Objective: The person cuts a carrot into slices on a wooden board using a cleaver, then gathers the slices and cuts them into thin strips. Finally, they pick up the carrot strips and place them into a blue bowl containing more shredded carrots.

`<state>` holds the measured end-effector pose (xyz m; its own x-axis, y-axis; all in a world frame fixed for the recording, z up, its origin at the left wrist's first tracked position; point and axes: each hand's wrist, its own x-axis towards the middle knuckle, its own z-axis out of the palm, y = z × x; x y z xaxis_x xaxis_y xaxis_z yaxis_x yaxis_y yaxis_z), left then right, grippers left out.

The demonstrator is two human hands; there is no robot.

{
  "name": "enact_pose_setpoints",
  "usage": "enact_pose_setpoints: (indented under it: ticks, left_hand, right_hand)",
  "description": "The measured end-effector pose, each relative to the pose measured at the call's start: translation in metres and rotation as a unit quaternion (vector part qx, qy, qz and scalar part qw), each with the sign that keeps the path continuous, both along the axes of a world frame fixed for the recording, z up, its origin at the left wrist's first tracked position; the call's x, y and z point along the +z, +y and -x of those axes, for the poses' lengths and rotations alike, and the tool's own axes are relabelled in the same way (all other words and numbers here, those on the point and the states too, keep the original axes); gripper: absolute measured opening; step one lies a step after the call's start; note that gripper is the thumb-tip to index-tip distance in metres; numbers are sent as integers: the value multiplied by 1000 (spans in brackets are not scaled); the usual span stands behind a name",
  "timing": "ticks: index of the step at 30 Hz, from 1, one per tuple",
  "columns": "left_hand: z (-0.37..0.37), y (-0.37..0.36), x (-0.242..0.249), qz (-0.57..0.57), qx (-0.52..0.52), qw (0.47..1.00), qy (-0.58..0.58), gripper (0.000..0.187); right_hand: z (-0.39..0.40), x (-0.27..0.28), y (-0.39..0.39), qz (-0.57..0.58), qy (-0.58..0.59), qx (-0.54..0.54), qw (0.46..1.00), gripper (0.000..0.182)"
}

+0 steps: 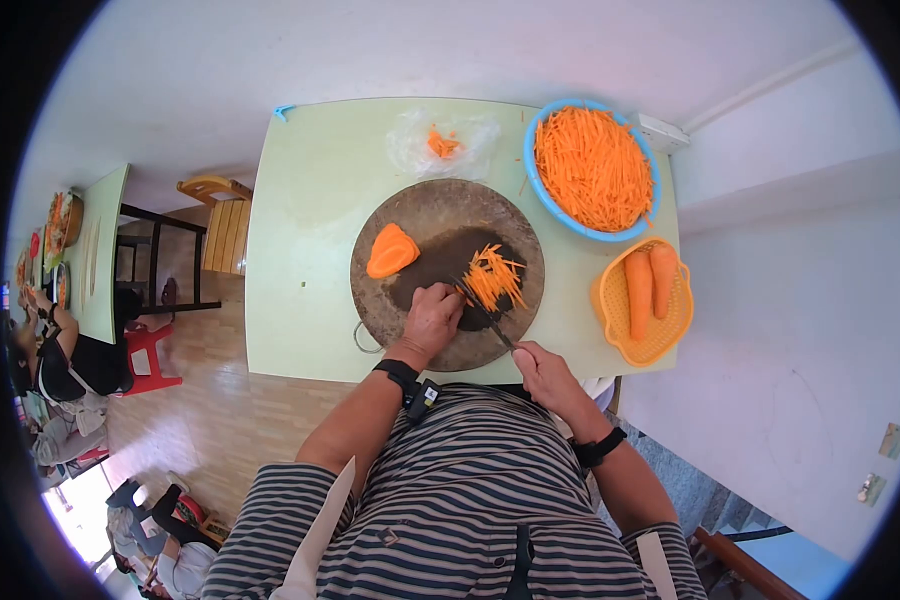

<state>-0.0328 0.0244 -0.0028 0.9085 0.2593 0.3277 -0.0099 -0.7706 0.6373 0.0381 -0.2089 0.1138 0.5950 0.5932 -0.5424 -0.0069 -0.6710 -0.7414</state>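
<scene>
My right hand [548, 378] is closed around the handle of a kitchen knife [492, 325], whose blade points away from me over a round chopping board [390, 310]. My left hand [432, 318] rests on the board, its fingers curled close beside the blade; whatever lies under them is hidden. Just right of the blade is a small heap of carrot shreds [495, 278]. Farther left on the board sits a fanned stack of carrot slices [392, 251].
A blue basin [530, 185] full of carrot shreds stands at the back right. Nearer is a yellow basket [610, 335] with two peeled carrots [639, 295]. A plastic bag [407, 143] with carrot scraps lies behind the board. Other people work at the far left.
</scene>
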Motion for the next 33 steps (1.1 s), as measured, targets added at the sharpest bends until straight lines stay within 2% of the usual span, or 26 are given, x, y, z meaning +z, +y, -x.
enact_pose_setpoints:
  ticks: [10,15,19,31,33]
  left_hand:
    - [1,0,7,-6,-4,1000,5,17]
    - [-1,0,6,3,-2,1000,-2,19]
    - [0,-3,5,12,7,1000,3,17]
    - [-1,0,6,14,7,1000,-13,14]
    - [0,-2,8,-4,12,1000,-4,15]
  right_hand:
    - [-1,0,17,3,-53,26,998,40]
    - [-1,-19,14,-38,11,-53,998,40]
    - [-1,-8,4,-15,6,-53,998,39]
    - [3,0,3,0,-10,-6,1000,42]
    - [6,1,10,10,-64,19,998,43]
